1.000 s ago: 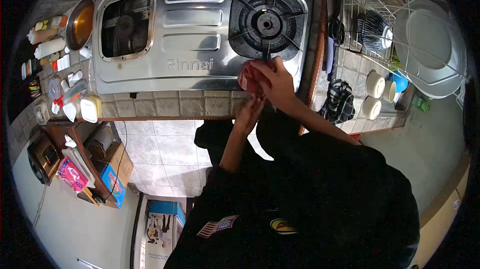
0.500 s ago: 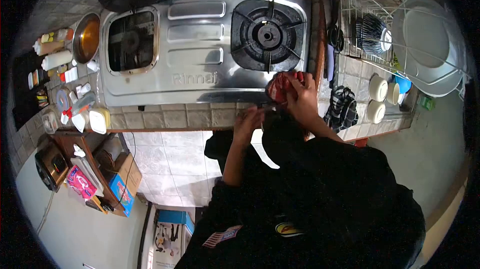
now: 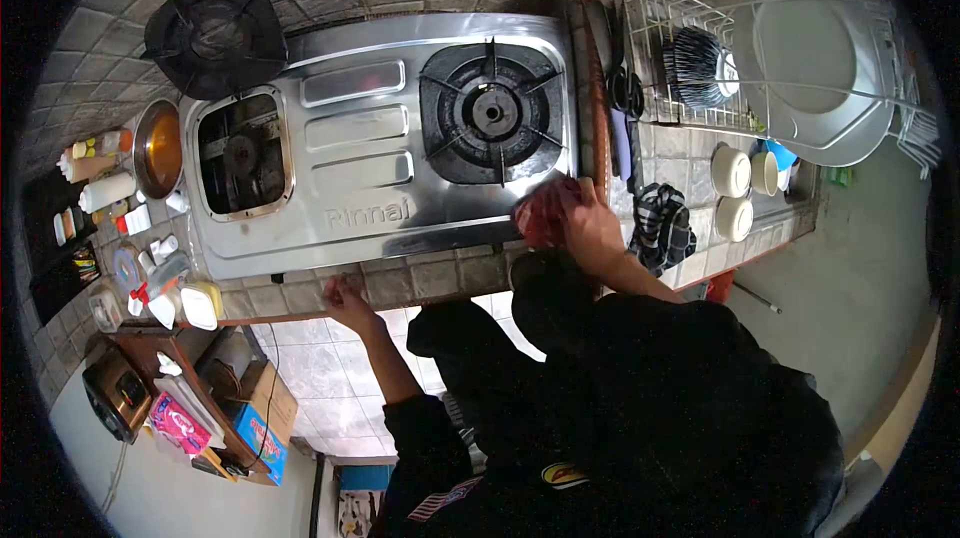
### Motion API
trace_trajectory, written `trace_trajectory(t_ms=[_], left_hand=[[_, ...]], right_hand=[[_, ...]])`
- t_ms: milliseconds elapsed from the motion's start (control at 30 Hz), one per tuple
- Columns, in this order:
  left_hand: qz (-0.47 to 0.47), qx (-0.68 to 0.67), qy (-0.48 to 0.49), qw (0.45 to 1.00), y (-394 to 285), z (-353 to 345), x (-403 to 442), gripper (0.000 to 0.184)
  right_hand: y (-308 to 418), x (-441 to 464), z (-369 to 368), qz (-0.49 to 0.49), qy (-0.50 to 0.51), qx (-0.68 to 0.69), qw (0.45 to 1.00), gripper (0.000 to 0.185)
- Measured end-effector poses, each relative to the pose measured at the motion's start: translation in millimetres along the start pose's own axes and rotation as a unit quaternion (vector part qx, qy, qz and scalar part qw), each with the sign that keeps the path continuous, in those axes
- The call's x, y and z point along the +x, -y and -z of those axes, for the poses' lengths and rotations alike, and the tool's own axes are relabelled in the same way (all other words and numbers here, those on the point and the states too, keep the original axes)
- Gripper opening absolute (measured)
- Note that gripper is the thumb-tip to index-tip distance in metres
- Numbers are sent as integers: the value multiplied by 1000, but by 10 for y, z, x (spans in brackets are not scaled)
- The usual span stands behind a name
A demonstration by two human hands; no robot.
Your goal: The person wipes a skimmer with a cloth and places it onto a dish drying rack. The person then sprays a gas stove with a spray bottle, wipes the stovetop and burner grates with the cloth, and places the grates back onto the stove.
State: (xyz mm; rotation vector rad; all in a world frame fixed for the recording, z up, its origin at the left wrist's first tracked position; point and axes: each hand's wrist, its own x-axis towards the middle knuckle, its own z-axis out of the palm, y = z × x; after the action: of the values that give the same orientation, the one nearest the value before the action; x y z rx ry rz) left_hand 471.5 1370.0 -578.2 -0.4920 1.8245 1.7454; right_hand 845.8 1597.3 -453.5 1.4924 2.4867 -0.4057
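Observation:
A bunched red cloth [image 3: 540, 214] lies against the front right corner of the steel gas stove [image 3: 370, 200]. My right hand [image 3: 592, 228] is closed over it and presses it to the metal edge. Over the tiled counter edge, at the stove's front left, is my left hand [image 3: 347, 300]; its fingers are loosely bent and apart, with nothing visible in them. Just behind the cloth, a black pan support [image 3: 491, 114] sits on the right burner. The left burner opening [image 3: 242, 153] is uncovered.
Another pan support [image 3: 218, 35] leans on the back wall. Left of the stove are a pan of amber liquid [image 3: 160, 148] and several bottles [image 3: 108, 192]. To the right are a checked cloth [image 3: 662, 226], scissors [image 3: 625, 91], cups [image 3: 732, 172] and a dish rack [image 3: 690, 123].
My left hand has moved left along the counter edge, away from the red cloth. My right hand stays on the cloth at the stove's corner. The camera view has shifted.

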Motion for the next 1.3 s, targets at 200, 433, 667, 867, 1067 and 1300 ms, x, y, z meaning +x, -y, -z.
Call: trace_trajectory(t_ms=[200,433,667,867,1067,1300], left_hand=[[-315,262,-15,912,233,-3,276,23],[-112,8,-116,987,-592,24,392,31],[-229,76,-139,961,-1210,-497,980,20],[-410,165,-315,840,-1012,-903,1006,20],[-400,254,-331,816,-1103,-1049,817,22],[-430,349,-346,758,-1025,-970,917,23]], right_hand=[[161,766,1836,11,32,173,984,30],[-120,2148,2131,124,-198,95,968,38],[764,3592,1438,282,-26,127,951,40],[2155,3789,998,340,-52,47,938,35],[2524,2452,356,450,-92,35,888,48],[2215,2175,179,586,-52,44,808,51]])
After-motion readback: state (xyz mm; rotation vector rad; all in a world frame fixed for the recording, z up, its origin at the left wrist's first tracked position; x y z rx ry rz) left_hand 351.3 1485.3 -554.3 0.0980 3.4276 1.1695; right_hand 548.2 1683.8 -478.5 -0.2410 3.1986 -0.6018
